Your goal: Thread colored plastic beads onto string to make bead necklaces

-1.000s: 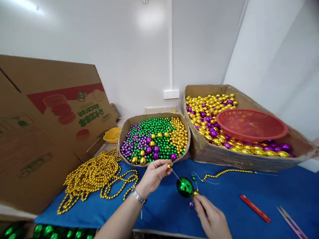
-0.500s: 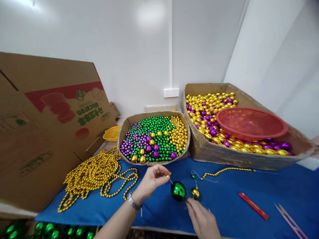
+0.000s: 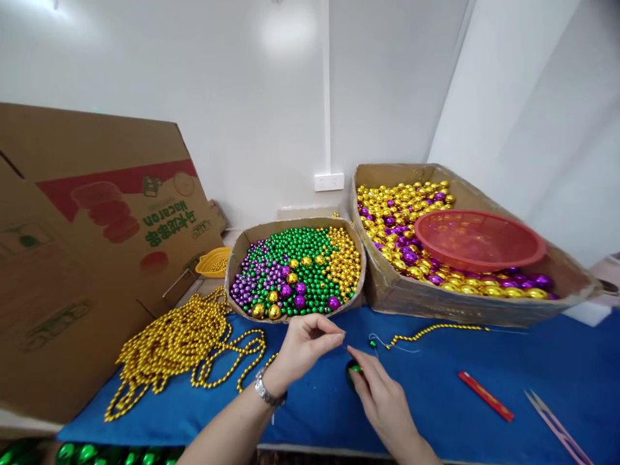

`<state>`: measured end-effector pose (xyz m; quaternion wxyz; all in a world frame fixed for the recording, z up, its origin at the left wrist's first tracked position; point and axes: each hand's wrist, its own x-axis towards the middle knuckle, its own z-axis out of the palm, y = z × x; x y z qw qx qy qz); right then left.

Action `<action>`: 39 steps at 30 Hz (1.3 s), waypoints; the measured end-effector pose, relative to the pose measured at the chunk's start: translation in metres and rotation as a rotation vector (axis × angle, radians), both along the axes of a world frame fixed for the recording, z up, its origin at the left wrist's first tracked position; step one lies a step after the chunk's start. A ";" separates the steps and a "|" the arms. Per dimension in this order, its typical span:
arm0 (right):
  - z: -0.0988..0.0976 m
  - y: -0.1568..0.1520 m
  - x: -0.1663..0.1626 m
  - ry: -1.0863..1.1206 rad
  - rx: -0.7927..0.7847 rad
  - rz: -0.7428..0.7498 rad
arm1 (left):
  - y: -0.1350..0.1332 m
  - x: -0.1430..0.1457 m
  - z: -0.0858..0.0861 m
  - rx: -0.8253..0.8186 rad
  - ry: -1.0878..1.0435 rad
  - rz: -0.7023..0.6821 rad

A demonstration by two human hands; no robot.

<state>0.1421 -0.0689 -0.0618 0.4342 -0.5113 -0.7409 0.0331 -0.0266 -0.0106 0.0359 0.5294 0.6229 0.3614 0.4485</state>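
Observation:
My left hand, with a watch on its wrist, is pinched closed just in front of the small bead box, holding something too thin to make out. My right hand lies over a large green ball, its fingers reaching toward the left fingertips; only a sliver of the ball shows. A thin wire with a small green bead and a short gold bead strand lie on the blue cloth just beyond my hands.
A cardboard box of small green, purple and gold beads stands behind my hands. A bigger box of gold and purple balls holds a red basket. A gold bead chain heap, red tool, snips and leaning cardboard surround them.
My right hand moved up and left over the green ball, which now is nearly hidden. The gold ball beside it is out of sight. Both hands came closer together.

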 end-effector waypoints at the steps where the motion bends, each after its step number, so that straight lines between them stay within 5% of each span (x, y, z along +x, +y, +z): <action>1: 0.003 0.002 -0.001 0.042 -0.017 0.033 | 0.002 0.003 0.004 -0.001 -0.013 -0.023; 5: -0.001 0.002 0.004 0.229 -0.138 0.066 | 0.027 0.013 0.003 0.115 0.081 -0.058; 8: -0.007 -0.003 0.009 0.331 -0.287 0.023 | 0.063 0.020 -0.013 0.369 0.455 0.046; 11: -0.007 -0.007 0.011 0.341 -0.362 -0.010 | 0.094 0.027 -0.030 0.491 0.783 0.004; 16: 0.000 -0.008 0.012 0.309 -0.323 -0.049 | 0.107 0.028 -0.047 0.467 0.789 -0.049; 23: -0.001 -0.010 0.009 0.315 -0.382 0.025 | 0.095 0.015 -0.043 0.372 0.590 -0.034; 28: -0.002 -0.012 0.015 0.198 -0.224 0.028 | 0.062 -0.002 -0.030 -0.228 -0.265 -0.115; 30: -0.002 -0.012 0.016 0.157 -0.170 0.033 | 0.049 -0.009 -0.030 -0.363 -0.457 -0.098; 39: 0.006 -0.014 0.010 0.065 -0.046 0.044 | 0.022 -0.027 -0.036 -0.395 -0.481 -0.053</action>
